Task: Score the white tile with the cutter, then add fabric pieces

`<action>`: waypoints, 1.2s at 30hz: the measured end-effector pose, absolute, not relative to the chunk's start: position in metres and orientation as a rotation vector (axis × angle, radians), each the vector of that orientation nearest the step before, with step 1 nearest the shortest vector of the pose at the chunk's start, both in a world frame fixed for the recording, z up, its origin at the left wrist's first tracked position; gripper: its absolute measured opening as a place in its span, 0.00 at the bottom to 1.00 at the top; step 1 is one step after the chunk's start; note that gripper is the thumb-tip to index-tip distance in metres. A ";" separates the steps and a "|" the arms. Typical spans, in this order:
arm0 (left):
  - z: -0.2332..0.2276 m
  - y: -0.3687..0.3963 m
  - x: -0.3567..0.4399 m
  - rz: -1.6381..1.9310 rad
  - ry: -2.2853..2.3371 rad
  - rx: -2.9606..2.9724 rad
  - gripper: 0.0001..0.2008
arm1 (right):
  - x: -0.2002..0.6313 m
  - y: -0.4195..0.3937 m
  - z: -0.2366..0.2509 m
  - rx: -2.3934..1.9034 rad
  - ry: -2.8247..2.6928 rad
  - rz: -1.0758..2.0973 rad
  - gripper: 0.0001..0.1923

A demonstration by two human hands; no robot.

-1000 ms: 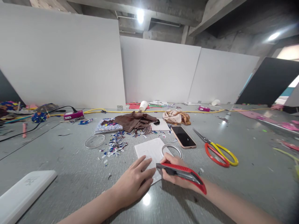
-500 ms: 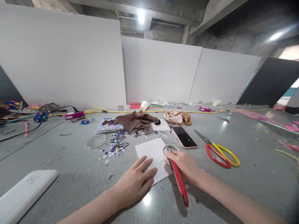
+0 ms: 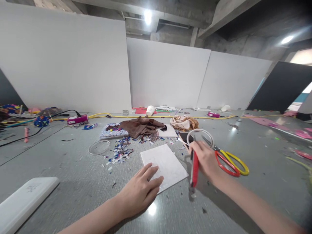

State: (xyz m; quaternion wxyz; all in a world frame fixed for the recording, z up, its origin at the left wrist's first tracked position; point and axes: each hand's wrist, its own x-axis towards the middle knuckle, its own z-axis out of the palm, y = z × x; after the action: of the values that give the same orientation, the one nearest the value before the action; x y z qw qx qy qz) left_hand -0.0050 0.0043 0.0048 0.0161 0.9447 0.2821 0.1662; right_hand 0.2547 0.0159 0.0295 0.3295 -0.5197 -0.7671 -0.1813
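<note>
our left hand (image 3: 142,187) resting on a white board (image 3: 170,165), our right hand (image 3: 204,157) gripping a red cutter (image 3: 194,170) and pale ring (image 3: 200,130), a phone (image 3: 183,137) partly hidden behind, scissors (image 3: 223,153) near our wrist

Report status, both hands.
Left hand resting on white card. Right hand holding red cutter and white ring. Phone partly hidden behind ring; scissors close by.

Grey table (image 3: 80,175) — white board (image 3: 169,164), scissors (image 3: 228,159)
</note>
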 end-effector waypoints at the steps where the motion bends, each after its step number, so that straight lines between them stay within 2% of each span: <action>1: 0.005 0.004 -0.005 0.511 0.881 2.937 0.15 | 0.259 0.018 0.033 -1.374 -1.985 -0.431 0.09; 7: 0.005 0.005 -0.005 0.512 0.887 2.929 0.18 | 0.247 0.017 0.029 -1.244 -2.079 -0.117 0.09; 15: 0.002 0.005 -0.008 0.593 0.981 2.747 0.23 | 0.231 0.010 0.013 -1.119 -2.204 0.049 0.08; 23: 0.003 0.003 -0.009 0.824 1.015 2.626 0.14 | 0.217 -0.002 0.008 -0.856 -2.364 0.012 0.11; 27: 0.000 0.005 -0.010 0.938 1.112 2.606 0.14 | 0.213 -0.008 0.010 -0.840 -2.396 0.013 0.12; 32: 0.001 0.008 -0.009 0.908 1.081 2.668 0.08 | 0.212 -0.007 0.009 -0.791 -2.391 -0.006 0.12; 36: 0.002 0.008 -0.010 0.891 1.025 2.692 0.09 | 0.213 -0.004 0.005 -0.833 -2.354 0.011 0.10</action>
State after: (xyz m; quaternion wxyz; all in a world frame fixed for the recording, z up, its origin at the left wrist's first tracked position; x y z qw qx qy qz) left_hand -0.0099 0.0084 0.0021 0.0630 0.8911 0.3392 0.2950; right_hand 0.2132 -0.0041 0.0051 0.3169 -0.3164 -0.8941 0.0043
